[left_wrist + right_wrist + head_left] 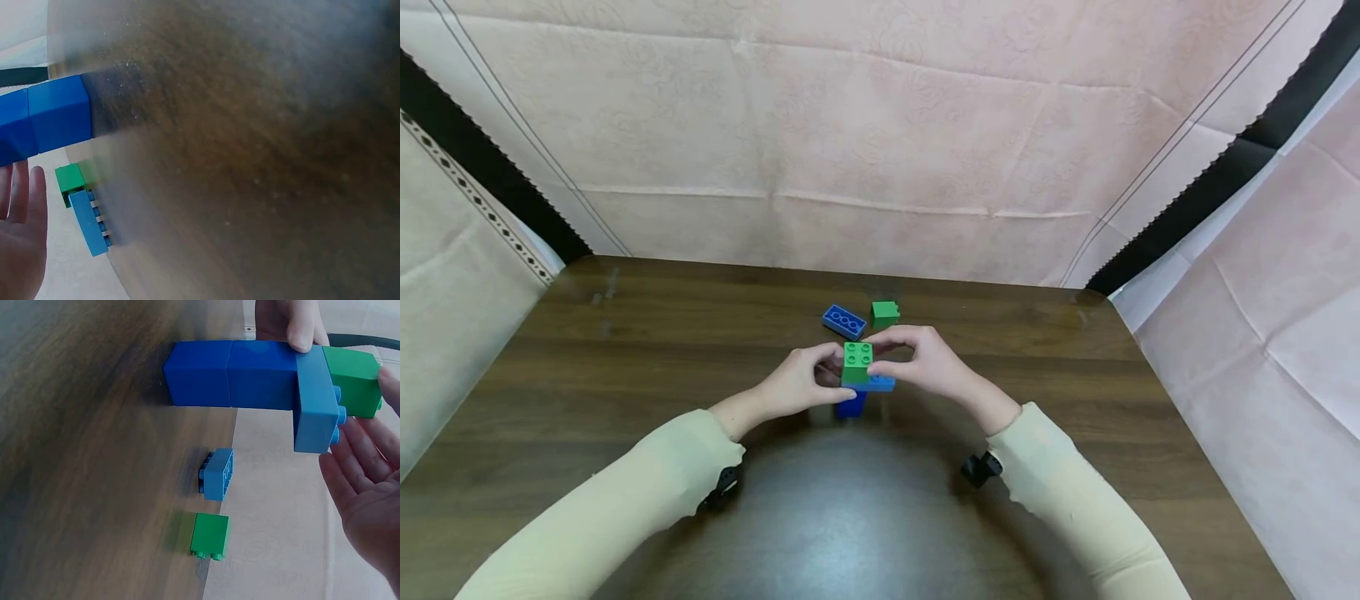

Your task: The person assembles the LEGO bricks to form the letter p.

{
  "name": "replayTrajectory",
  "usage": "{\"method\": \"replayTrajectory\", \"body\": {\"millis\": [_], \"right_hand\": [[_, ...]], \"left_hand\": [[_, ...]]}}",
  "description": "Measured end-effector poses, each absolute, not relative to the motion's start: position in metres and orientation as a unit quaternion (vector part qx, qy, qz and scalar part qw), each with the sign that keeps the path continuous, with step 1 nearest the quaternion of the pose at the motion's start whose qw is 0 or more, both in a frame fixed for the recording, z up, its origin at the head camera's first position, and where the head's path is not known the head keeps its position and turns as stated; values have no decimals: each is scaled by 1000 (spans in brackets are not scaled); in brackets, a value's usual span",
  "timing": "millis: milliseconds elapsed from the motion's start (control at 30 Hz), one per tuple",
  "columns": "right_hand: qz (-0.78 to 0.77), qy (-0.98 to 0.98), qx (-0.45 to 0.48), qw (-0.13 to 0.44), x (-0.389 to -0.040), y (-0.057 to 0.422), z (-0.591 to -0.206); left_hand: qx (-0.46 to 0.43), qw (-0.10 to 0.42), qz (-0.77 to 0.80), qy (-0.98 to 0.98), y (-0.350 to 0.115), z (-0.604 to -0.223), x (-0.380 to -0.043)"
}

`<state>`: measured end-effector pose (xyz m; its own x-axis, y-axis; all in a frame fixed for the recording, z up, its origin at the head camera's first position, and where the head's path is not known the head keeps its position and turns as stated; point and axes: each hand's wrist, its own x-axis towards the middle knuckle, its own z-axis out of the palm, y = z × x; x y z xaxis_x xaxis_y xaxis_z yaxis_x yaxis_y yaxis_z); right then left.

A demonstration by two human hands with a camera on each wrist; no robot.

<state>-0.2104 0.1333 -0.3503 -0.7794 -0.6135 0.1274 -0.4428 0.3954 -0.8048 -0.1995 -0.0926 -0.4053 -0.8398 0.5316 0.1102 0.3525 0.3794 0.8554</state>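
Observation:
A tower of toy building bricks stands on the table between the hands. Two dark blue bricks (231, 375) form its lower part. Across them lies a longer lighter blue brick (317, 422), overhanging toward the right. On its left end sits a green brick (857, 363), studs up. The left hand (797, 383) holds the tower from the left, its thumb by the joint of the dark and lighter blue bricks. From the other side the right hand (921, 360) pinches the green brick between thumb and fingers. Parts of the fingers are hidden behind the tower.
Behind the hands lie a loose blue brick (844, 322) and a loose green brick (884, 313), close together. The brown wooden table (700, 333) ends at a pale cloth (865, 150) hung at the back and sides.

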Motion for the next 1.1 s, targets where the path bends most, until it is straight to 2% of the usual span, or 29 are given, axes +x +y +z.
{"method": "replayTrajectory", "body": {"millis": [367,667,1100], "right_hand": [[-437,835,-323,86,-211,130,-349],[-451,826,-322,103,-216,132,-349],[-487,854,-175,47,-256,161,-369]], "left_hand": [[263,52,492,828,-96,-396,-199],[255,52,503,824,-95,-397,-200],[235,72,504,828,-92,-396,-198]]}}
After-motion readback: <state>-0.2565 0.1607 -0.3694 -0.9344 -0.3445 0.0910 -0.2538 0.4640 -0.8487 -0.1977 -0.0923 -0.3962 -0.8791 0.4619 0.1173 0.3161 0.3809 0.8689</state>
